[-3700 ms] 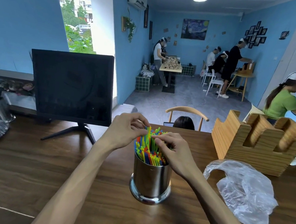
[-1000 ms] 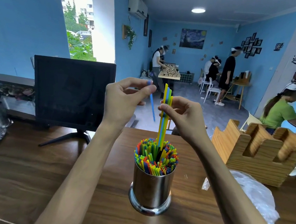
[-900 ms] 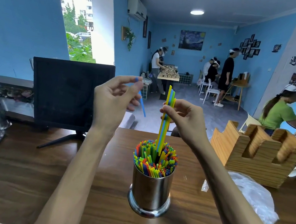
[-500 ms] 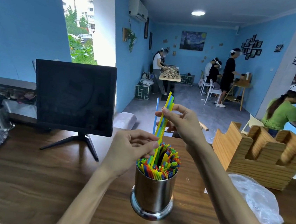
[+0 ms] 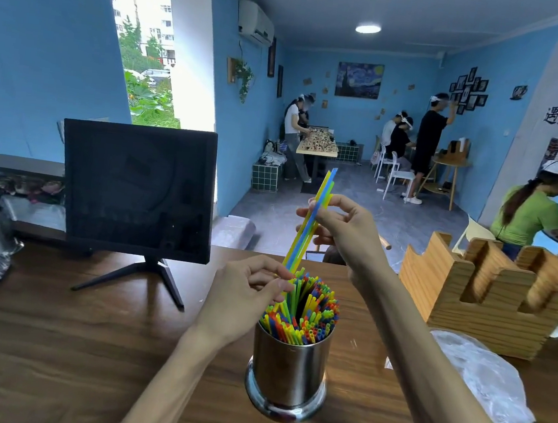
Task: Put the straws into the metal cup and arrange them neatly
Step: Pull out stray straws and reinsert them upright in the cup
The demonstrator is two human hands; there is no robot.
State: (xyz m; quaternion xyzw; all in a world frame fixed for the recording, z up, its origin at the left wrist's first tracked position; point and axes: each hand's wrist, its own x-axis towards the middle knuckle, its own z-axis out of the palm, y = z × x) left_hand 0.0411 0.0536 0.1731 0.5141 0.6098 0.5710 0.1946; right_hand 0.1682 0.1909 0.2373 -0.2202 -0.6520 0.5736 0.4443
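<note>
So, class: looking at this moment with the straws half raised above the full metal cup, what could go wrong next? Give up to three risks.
1. The metal cup is already packed with straws, so the raised straws pinched by the right hand may bend or jam rather than slide in.
2. The left hand is at the rim; a push could tip the cup.
3. Straws already lean outward, so some might spill onto the table.

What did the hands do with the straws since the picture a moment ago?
The left hand came down from up high to the cup's rim, now pinching the lower ends of the raised straws. The right hand still holds those straws up. The metal cup stayed in place on the table.
</note>
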